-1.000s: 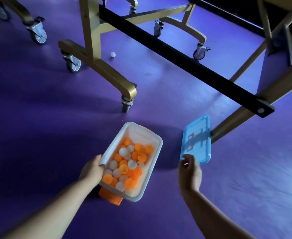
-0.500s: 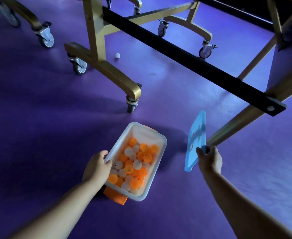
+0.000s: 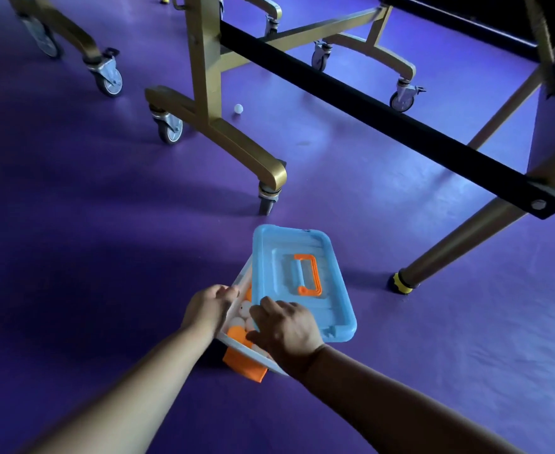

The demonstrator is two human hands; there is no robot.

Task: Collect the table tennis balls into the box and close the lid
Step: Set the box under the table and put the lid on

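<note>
Gripping the near edge of the blue lid (image 3: 331, 290) with the right hand (image 3: 286, 329), fingers curled on it, and holding it askew over the white box (image 3: 241, 280) on the purple floor (image 3: 105, 257), covering most of the opening. Clasping the box's left rim with the left hand (image 3: 209, 306), fingers bent over the edge. Showing orange and white balls (image 3: 241, 317) through the uncovered strip between the hands. Leaving one stray white ball (image 3: 238, 108) well away, just beside the gold table leg (image 3: 236, 142).

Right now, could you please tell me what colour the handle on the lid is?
Orange handle on the blue lid, clearest in the head view.
</note>
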